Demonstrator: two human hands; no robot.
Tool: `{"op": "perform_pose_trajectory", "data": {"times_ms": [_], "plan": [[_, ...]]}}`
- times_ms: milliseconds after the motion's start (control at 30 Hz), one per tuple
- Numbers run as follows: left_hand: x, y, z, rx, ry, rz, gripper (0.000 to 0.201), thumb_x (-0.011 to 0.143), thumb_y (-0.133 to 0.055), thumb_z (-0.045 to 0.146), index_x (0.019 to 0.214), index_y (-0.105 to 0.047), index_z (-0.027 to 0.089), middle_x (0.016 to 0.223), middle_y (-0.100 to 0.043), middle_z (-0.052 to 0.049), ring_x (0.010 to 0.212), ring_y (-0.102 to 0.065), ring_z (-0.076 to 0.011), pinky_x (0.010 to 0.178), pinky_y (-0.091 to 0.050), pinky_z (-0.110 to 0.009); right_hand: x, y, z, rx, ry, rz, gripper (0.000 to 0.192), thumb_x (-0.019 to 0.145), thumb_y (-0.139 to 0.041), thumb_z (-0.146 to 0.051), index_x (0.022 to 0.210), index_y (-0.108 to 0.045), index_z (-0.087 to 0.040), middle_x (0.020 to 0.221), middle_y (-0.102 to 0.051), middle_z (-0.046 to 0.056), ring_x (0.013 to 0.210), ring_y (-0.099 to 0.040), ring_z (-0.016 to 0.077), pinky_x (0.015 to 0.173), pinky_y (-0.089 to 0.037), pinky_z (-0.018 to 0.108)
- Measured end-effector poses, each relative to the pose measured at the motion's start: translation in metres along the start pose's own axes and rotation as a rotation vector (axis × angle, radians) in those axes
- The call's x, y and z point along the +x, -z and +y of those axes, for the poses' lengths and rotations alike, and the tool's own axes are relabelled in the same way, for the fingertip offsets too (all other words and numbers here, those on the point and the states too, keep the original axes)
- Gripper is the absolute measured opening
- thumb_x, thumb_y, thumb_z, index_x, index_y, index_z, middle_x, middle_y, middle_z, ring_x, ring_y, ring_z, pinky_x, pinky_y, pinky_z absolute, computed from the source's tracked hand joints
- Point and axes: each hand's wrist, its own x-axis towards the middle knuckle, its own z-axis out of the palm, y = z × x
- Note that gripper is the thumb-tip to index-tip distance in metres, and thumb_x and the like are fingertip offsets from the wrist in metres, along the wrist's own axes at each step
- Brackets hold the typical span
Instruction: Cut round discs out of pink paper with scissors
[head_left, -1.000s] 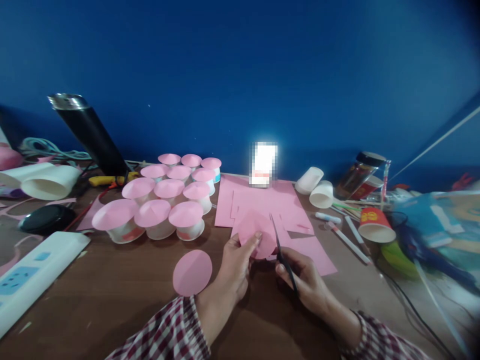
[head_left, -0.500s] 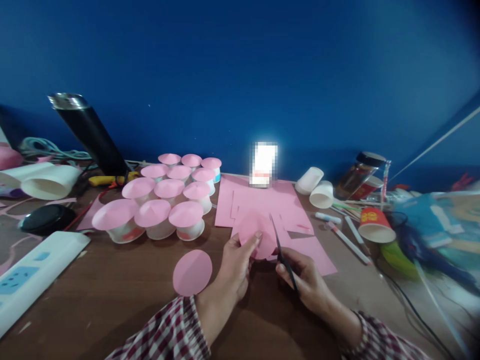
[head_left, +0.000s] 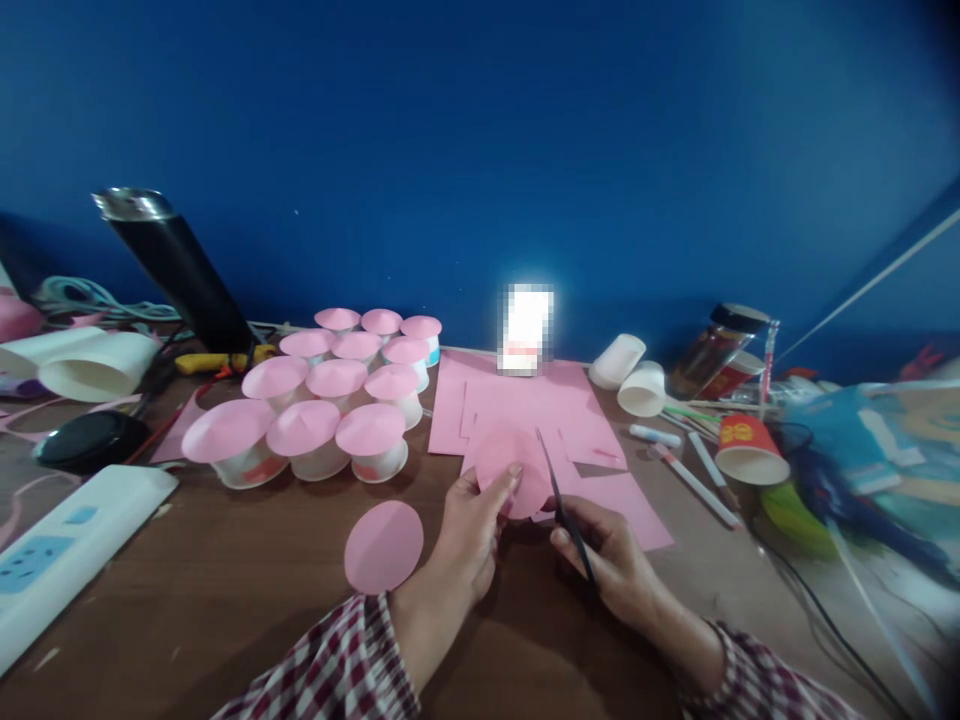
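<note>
Between thumb and fingers, my left hand pinches a pink paper circle, tilted up over the table. My right hand is closed on dark-handled scissors, whose blades point up and away at the circle's right edge. I cannot tell whether the blades touch the paper. Left of my left wrist, another pink paper circle lies flat on the wood. Pink paper sheets are spread out behind my hands. Farther left stand rows of paper cups, each topped with a shallow pink paper cone.
A white power strip and a black bottle are at left. Propped against the blue wall is a bright, blurred-out panel. To the right lie white cups, markers, a red cup and a lidded jar.
Almost nothing differs. The whole view has shifted very slightly, and both hands keep the same hold on the paper circle and the scissors.
</note>
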Motion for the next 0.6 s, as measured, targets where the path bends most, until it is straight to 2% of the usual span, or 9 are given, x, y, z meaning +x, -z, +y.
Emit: {"op": "perform_pose_trajectory", "data": {"times_ms": [300,433,600], "plan": [[0.0011,0.0017,-0.0014,0.002,-0.027,-0.018,0.028,0.066,-0.075,0.032,0.083,-0.063,0.013,0.073,-0.064,-0.005,0.066,-0.059,-0.0149,0.065,-0.046,-0.027,-0.0005,0.0028,0.0037,-0.024,-0.001,-0.015,0.036,0.082,-0.059,-0.043,0.102,-0.062,-0.013,0.080,-0.065,0.008,0.065,-0.057,0.0159,0.054,-0.047,0.023],[0.0008,-0.0006,0.0002,-0.017,-0.013,-0.006,0.033,0.063,-0.077,0.032,0.086,-0.064,0.012,0.077,-0.066,-0.007,0.069,-0.061,-0.0160,0.068,-0.048,-0.029,-0.0005,0.0036,0.0053,-0.044,0.003,-0.024,0.037,0.083,-0.058,-0.043,0.103,-0.061,-0.012,0.080,-0.066,0.008,0.060,-0.055,0.0136,0.051,-0.045,0.022],[0.0015,0.0003,-0.0004,0.007,-0.012,0.010,0.030,0.064,-0.076,0.031,0.083,-0.063,0.012,0.074,-0.065,-0.005,0.067,-0.060,-0.0151,0.066,-0.047,-0.028,-0.0008,0.0033,0.0063,-0.028,-0.020,-0.027,0.037,0.083,-0.058,-0.043,0.104,-0.061,-0.013,0.076,-0.064,0.006,0.060,-0.055,0.0139,0.052,-0.046,0.022]]}}
